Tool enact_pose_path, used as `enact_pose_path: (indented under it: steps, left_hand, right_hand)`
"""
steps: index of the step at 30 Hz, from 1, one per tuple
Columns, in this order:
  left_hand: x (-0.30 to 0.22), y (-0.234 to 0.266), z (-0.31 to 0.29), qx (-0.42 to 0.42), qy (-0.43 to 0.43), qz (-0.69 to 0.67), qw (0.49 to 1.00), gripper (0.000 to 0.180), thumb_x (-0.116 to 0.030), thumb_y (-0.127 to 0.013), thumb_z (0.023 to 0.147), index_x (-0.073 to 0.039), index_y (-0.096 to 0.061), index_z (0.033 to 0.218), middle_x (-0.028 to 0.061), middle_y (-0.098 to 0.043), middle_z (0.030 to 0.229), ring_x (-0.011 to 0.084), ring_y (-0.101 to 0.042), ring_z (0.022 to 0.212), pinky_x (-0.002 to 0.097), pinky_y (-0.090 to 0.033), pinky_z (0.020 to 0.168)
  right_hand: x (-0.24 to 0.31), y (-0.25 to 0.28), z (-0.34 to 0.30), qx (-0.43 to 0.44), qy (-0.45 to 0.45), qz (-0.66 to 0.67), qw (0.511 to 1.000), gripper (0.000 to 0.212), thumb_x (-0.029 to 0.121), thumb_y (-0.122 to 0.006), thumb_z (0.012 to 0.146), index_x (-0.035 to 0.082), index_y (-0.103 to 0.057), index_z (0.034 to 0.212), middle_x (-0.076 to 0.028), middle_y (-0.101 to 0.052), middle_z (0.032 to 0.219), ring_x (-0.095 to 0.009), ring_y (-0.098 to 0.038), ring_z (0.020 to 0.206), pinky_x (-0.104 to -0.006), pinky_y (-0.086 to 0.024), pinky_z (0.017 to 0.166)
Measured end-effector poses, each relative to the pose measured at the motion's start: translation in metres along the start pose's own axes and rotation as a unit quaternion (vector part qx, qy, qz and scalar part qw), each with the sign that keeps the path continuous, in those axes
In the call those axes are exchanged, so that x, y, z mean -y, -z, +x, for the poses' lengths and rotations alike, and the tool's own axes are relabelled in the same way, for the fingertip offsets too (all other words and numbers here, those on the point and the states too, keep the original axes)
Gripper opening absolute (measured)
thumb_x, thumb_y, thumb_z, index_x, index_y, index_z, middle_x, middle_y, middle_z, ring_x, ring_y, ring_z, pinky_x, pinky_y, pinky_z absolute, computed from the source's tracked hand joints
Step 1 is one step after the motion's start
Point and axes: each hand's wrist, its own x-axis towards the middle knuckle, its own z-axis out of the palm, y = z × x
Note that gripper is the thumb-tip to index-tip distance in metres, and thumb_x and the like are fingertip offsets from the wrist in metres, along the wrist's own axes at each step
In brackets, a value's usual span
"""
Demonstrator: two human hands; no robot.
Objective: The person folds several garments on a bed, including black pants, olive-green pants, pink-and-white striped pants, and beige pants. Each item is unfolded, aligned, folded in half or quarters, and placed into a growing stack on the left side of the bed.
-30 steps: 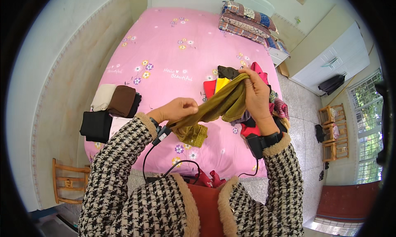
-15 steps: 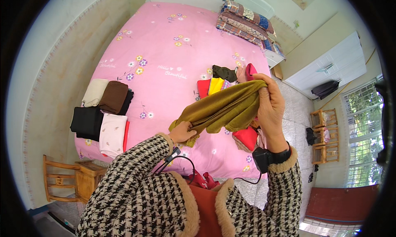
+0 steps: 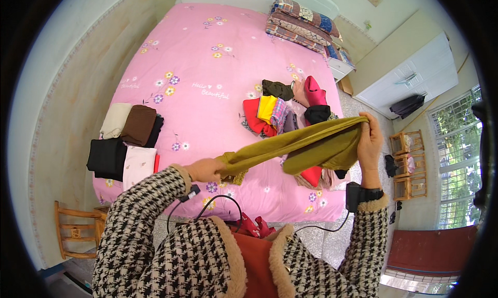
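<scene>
An olive-green garment (image 3: 316, 142) is stretched between my two hands above the near part of the bed; its exact kind does not show. My left hand (image 3: 206, 170) grips its left end, where a bunched edge hangs below the fingers. At the other end, my right hand (image 3: 370, 142) is closed on a raised corner, and a fold droops beneath the taut upper edge. Behind the cloth lies a heap of mixed clothes, with a red piece (image 3: 254, 115), a yellow piece (image 3: 266, 108), a plaid piece (image 3: 278, 114) and a black piece (image 3: 317, 114).
Folded clothes lie at the bed's left edge: cream (image 3: 115, 120), brown (image 3: 138, 125), black (image 3: 106, 157) and pale pink (image 3: 139, 168). Folded quilts (image 3: 303, 23) are stacked at the far right of the pink bed (image 3: 181, 54). A wooden chair (image 3: 78, 228) stands left. Black cables (image 3: 228, 197) loop near my wrists.
My hands have moved apart, left hand leftward and right hand to the right and slightly down. The olive garment is now pulled longer and tighter, and more of the clothes heap shows.
</scene>
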Motion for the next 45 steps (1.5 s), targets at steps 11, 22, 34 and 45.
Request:
enact_pose_path:
  steps: [11,22,34,45]
  left_hand:
    - [0.021,0.2,0.019,-0.331,-0.007,0.258,0.908,0.015,-0.004,-0.056,0.074,-0.003,-0.059,0.088,0.0145,-0.054,0.086,0.0334,-0.056,0.079,0.0394,-0.047,0.071]
    - [-0.022,0.243,0.004,-0.475,-0.033,0.352,0.806,0.012,-0.003,-0.055,0.077,-0.005,-0.056,0.089,0.0131,-0.052,0.083,0.0335,-0.055,0.079,0.0428,-0.045,0.067]
    - [0.112,-0.097,-0.077,0.031,0.403,0.21,0.89,0.023,-0.01,-0.049,0.082,0.0,-0.065,0.095,0.0189,-0.062,0.099,0.0341,-0.062,0.094,0.0403,-0.051,0.078]
    - [0.115,-0.102,-0.066,0.037,0.367,0.14,0.919,0.023,-0.015,-0.051,0.08,-0.003,-0.067,0.092,0.0206,-0.06,0.101,0.0339,-0.06,0.094,0.0417,-0.05,0.081]
  right_hand:
    - [-0.074,0.025,-0.009,0.015,-0.022,-0.148,0.989,0.017,0.012,-0.053,0.092,0.005,-0.062,0.104,-0.018,-0.065,0.092,-0.03,-0.064,0.081,-0.0337,-0.049,0.073]
    - [-0.072,0.018,-0.033,-0.019,0.06,-0.179,0.982,0.015,0.009,-0.055,0.089,0.002,-0.061,0.101,-0.016,-0.063,0.094,-0.032,-0.062,0.087,-0.0355,-0.048,0.077]
    - [-0.111,-0.092,-0.3,0.462,-0.122,-0.119,0.87,0.028,0.029,-0.052,0.084,0.004,-0.062,0.075,-0.018,-0.063,0.084,-0.037,-0.06,0.076,-0.0454,-0.049,0.069]
    - [-0.149,-0.103,-0.377,0.654,-0.192,-0.165,0.713,0.033,0.032,-0.044,0.087,0.008,-0.064,0.096,-0.022,-0.064,0.092,-0.037,-0.062,0.086,-0.0464,-0.049,0.076]
